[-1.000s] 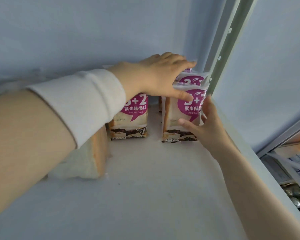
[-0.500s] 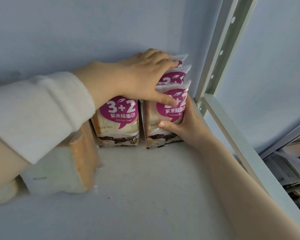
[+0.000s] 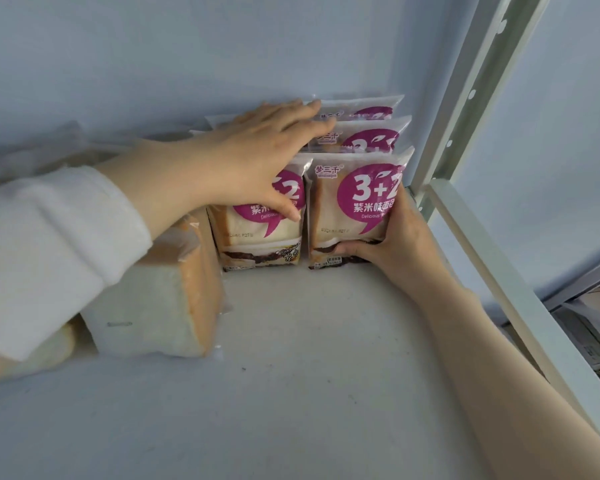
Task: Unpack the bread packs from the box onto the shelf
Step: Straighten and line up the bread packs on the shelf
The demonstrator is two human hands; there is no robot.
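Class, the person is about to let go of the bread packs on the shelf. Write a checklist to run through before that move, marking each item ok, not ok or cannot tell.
1. Right front pack stands upright, label forward: ok.
2. Right hand grips its lower right edge: ok.
3. Left hand lies flat over the left row, thumb on the left front pack: ok.
4. Both front packs stand level, side by side: ok.
5. Bare shelf in front for more packs: ok.
6. Packs left in the box: cannot tell, box out of view.
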